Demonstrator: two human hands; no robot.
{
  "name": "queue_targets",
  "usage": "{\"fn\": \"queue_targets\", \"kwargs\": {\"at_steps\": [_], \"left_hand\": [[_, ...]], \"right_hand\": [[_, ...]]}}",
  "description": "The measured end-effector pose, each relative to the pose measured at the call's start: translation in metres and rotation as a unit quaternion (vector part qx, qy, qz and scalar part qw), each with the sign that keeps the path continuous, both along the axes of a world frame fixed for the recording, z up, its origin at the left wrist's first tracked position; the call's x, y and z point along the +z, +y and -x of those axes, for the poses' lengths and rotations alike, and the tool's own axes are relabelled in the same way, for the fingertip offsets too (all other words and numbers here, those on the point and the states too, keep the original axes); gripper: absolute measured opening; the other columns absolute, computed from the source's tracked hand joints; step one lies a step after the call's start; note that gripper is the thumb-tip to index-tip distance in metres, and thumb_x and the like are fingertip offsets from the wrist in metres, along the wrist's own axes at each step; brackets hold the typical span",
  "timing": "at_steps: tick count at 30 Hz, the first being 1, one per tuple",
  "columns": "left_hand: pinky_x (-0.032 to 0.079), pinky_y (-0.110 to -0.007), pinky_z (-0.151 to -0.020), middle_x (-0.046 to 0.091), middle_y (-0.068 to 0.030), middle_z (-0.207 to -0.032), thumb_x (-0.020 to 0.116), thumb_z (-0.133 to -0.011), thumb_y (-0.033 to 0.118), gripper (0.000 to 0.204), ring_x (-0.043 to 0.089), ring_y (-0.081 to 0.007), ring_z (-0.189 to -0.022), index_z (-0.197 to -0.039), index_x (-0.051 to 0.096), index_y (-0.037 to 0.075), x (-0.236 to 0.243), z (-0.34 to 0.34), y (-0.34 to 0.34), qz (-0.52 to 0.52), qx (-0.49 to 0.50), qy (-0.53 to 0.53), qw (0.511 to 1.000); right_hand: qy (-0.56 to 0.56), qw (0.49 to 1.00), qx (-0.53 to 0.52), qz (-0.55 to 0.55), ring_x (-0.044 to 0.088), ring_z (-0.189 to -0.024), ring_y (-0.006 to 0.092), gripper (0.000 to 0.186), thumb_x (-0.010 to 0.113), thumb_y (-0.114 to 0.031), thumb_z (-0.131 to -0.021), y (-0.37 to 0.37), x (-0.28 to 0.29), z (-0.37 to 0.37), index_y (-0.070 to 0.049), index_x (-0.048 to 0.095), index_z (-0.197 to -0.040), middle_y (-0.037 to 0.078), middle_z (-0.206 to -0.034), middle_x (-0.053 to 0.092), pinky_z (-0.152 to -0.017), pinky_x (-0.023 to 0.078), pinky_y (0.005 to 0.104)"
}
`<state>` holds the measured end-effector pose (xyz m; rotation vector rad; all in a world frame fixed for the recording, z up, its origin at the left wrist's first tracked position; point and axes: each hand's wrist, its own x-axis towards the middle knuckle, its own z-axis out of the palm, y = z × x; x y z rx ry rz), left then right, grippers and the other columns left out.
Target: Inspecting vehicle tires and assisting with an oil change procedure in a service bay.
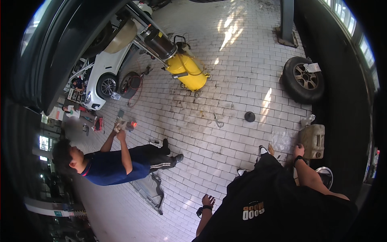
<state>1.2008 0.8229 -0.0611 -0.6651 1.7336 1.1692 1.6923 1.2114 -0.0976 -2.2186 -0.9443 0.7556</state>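
Observation:
My left hand (208, 200) hangs low beside my body over the tiled floor, fingers apart, with nothing in it. At my right, my other arm reaches out, and my right hand (298, 151) is at the near-left side of a dirty beige plastic jerrycan (313, 141). Its fingers are too small and partly hidden to show whether they grip or touch the can. A crumpled clear plastic bag (283, 140) lies on the floor just left of the can. Close by my right forearm is a round metal-rimmed pan (325, 177), partly covered by the arm.
A wheel (303, 80) lies at the right wall, near a lift post (287, 24). A black round disc (250, 116) and a metal tool (218, 120) are on the floor. Left stands a co-worker (117, 164), hands on a pale object. A yellow tank (187, 72) stands ahead.

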Motion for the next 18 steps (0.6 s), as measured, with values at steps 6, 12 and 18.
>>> {"fn": "queue_targets", "kwargs": {"at_steps": [6,12,18], "left_hand": [[0.047,-0.037,-0.062,0.048,-0.0104,-0.113,0.046,-0.085,0.033,0.042,0.054,-0.0269,-0.091,-0.123,0.034,0.018,0.005,0.011,0.012,0.006,-0.044,0.017,0.999],[0.047,-0.037,-0.067,0.047,-0.0119,-0.115,0.047,-0.085,0.033,0.044,0.054,-0.0273,-0.091,-0.124,0.032,0.016,0.022,0.009,0.042,0.036,-0.076,0.035,0.996],[0.047,-0.037,-0.066,0.047,-0.0117,-0.114,0.046,-0.085,0.032,0.044,0.052,-0.0274,-0.094,-0.123,0.033,0.015,0.030,0.004,0.047,0.040,-0.073,0.031,0.996]], "right_hand": [[-0.017,0.999,-0.039,0.000,0.059,-0.087,0.0283,0.029,0.050,-0.015,-0.073,-0.008,-0.013,-0.012,-0.003,0.060,-0.097,0.016,-0.091,0.062,-0.076,0.045,0.0347],[0.038,0.999,-0.035,-0.017,0.059,-0.087,0.0264,0.027,0.050,-0.015,-0.077,0.007,-0.011,-0.009,-0.002,0.058,-0.099,0.015,-0.092,0.062,-0.077,0.044,0.0324],[0.038,0.999,-0.022,-0.002,0.059,-0.085,0.0253,0.027,0.048,-0.014,-0.076,0.018,0.001,-0.004,-0.002,0.059,-0.099,0.014,-0.091,0.062,-0.076,0.044,0.0322]]}}
